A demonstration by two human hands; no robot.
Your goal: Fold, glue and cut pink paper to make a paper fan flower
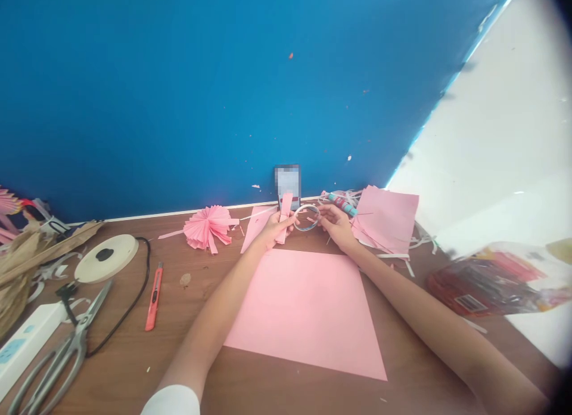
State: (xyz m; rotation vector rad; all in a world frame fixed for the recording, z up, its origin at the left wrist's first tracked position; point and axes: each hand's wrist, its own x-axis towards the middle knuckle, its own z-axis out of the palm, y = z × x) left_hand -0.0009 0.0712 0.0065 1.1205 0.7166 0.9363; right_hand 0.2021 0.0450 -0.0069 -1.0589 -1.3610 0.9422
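Observation:
My left hand (273,230) is closed on a narrow folded pink paper strip (286,207), which stands upright between its fingers. A roll of tape (306,217) hangs between my two hands, its ring facing me. The fingers of my right hand (336,224) pinch the tape roll's right edge. The roll's left edge touches or nearly touches my left fingertips. Below both hands, a large pink sheet (306,310) lies flat on the brown table (250,385). A pleated pink paper fan (208,228) is left of my left hand.
A phone (288,182) leans against the blue wall. Pink squares (388,218) and a glue tube (342,204) lie at right, near a plastic bag (491,284). At left are a red cutter (154,297), scissors (74,349), a white reel (107,258) and a power strip (29,343).

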